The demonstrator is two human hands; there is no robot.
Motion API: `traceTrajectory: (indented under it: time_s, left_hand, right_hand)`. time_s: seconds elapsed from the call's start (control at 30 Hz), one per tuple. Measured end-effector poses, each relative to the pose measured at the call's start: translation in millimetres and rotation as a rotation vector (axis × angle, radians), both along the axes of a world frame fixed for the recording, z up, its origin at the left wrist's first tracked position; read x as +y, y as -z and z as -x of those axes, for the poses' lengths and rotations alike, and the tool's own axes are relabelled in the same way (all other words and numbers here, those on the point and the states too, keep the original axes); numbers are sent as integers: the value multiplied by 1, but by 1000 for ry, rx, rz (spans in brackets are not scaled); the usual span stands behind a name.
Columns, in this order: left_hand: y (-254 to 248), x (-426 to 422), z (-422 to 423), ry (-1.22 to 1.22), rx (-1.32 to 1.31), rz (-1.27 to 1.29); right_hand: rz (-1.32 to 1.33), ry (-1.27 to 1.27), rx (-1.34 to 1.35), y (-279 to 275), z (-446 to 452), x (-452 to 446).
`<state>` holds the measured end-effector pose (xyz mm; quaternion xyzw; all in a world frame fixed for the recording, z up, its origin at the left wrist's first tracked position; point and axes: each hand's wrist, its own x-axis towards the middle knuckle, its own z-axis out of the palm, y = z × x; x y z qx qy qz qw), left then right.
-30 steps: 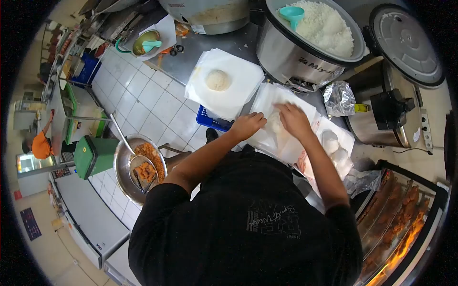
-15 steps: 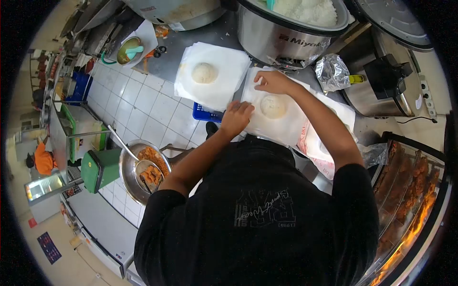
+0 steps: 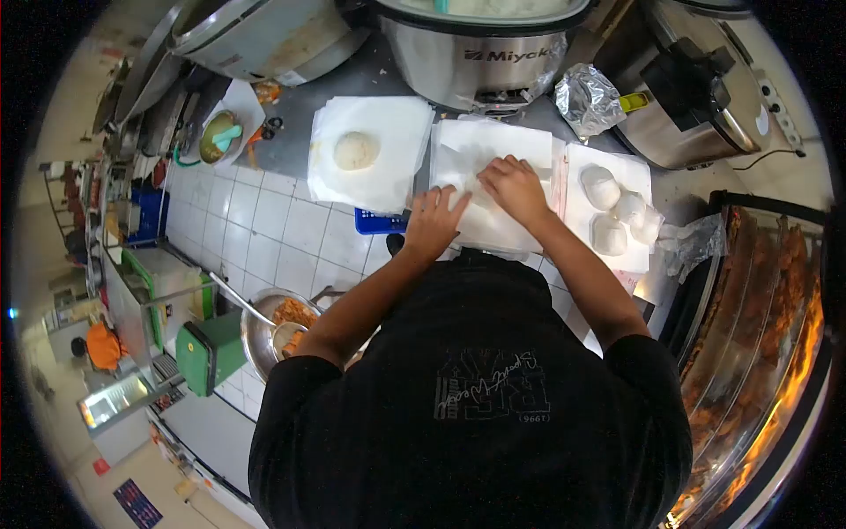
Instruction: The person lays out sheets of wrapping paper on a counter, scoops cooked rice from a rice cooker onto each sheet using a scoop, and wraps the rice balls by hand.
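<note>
Both my hands are at a stack of white wrapping paper (image 3: 520, 141) in front of me. My right hand (image 3: 514, 189) has its fingers pinched on a sheet near the middle of the stack, where the paper bulges over the rice, now hidden. My left hand (image 3: 432, 220) rests at the stack's left edge, fingers stretched out and thumb apart. To the left, a round mound of rice (image 3: 356, 151) lies uncovered on a second paper stack (image 3: 392, 119). Several white paper-wrapped bundles (image 3: 601, 188) are grouped to the right.
A large cooker of rice (image 3: 476, 62) stands behind the papers, with crumpled foil (image 3: 589, 100) beside it. Skewered meat (image 3: 749, 335) and flames are in a glass-fronted case at right. A metal bowl of orange-brown food (image 3: 256, 339) is at lower left, near a green bin (image 3: 207, 353).
Paper now covers the rice that lay bare in the middle stack. My right hand has come down from the paper's far edge. The view has shifted, showing the wrapped bundles.
</note>
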<state>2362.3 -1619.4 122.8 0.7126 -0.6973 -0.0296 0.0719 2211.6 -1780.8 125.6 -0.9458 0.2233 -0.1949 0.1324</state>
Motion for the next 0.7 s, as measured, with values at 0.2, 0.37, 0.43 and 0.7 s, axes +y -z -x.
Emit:
traceTrajectory:
  time_s: [0.2,0.37,0.43,0.7]
  left_hand:
    - [10,-32,-6,272,-72,348]
    - [28,-49,-29,249,257,35]
    - [21,-49,-36,106,433,-161]
    - [26,-75,-49,-10,491,-107]
  right_hand:
    - [-4,48,-94,18,15,24]
    - [-256,-55,-207,9,41,28]
    - [-487,-21,-245,5,50,25]
    - [-761,127,146,23,68,-35]
